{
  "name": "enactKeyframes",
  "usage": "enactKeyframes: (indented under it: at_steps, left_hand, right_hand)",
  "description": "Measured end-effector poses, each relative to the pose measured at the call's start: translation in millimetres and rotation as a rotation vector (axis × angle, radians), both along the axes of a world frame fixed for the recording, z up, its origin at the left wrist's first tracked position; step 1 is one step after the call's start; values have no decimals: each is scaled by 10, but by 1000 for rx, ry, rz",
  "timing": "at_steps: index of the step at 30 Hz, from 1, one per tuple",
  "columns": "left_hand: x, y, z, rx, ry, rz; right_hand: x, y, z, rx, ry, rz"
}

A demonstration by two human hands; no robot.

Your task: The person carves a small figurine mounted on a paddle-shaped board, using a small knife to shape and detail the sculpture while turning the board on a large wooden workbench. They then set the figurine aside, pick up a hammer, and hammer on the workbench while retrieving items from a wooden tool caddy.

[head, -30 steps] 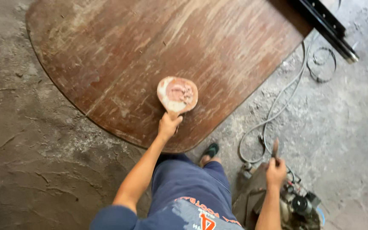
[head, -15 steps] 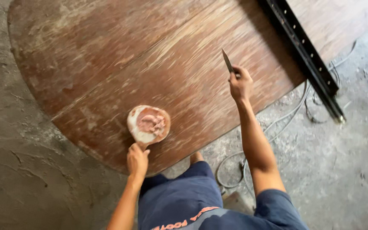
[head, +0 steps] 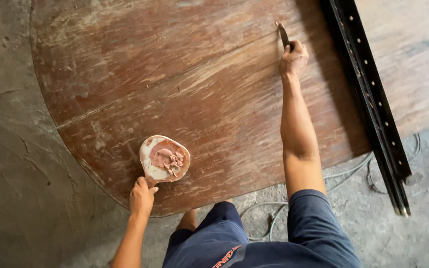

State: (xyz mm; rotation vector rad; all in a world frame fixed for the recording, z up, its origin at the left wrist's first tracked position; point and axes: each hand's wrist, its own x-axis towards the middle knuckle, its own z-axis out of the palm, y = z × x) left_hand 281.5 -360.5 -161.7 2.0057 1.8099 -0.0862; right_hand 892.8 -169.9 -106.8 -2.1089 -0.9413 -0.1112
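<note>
Rough grey concrete floor (head: pixel 16 149), cracked, daylight-lit. Black perforated metal rail (head: pixel 368 104) lying across boards. Pale cables (head: pixel 353 173) coiled on floor.

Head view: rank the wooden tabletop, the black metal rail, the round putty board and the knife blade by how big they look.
1. Wooden tabletop, by far the largest.
2. Black metal rail, long but narrow.
3. Round putty board, held by the left hand.
4. Knife blade in the right hand, smallest, partly hidden by the grip.
</note>
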Motion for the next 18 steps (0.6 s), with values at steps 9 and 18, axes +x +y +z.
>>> enactKeyframes:
  at_steps: [9, 18]
  left_hand:
    - [10, -6, -11, -11, 17, 10]
    - [54, 53, 40, -74, 2, 36]
  right_hand:
    - [205, 16, -125, 6, -10, 189]
    - [352, 93, -180, 7, 31, 205]
